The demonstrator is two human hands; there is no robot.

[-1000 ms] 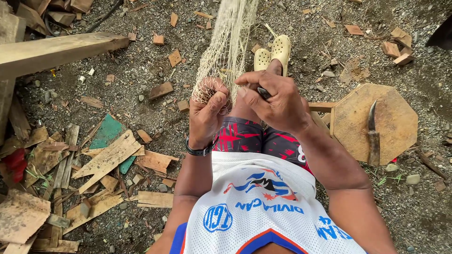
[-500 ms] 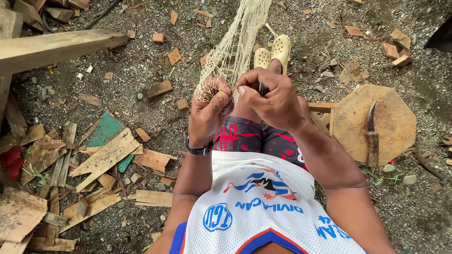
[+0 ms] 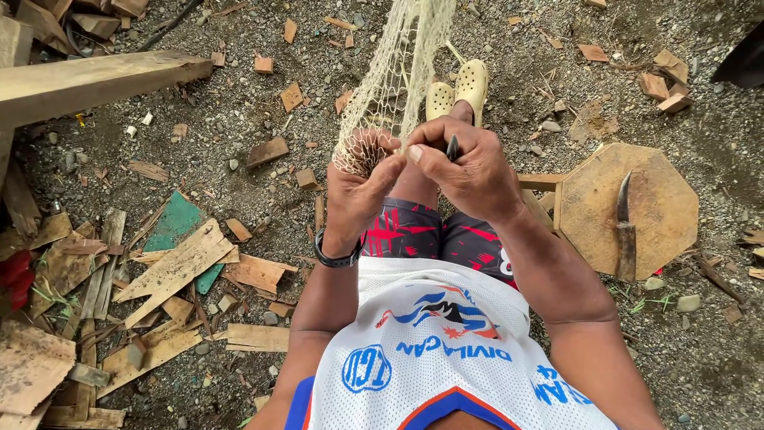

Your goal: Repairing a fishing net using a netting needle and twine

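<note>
The left hand (image 3: 360, 181) is closed around the gathered lower edge of a pale fishing net (image 3: 391, 76), its fingers bunched tight on the mesh. Touching it, the right hand (image 3: 465, 171) pinches a slim dark netting tool (image 3: 452, 147) between thumb and fingers, the tip standing just above the knuckles. The net stretches up and away from both grips. Beyond the hands lie cream clogs (image 3: 458, 91); well off to the right of the grip, a blade (image 3: 625, 227) rests on an octagonal wooden board (image 3: 664, 195).

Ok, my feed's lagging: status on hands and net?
Left hand bunches net edge. Right hand pinches it, dark tool in fingers. Net runs clear toward feet.
</note>
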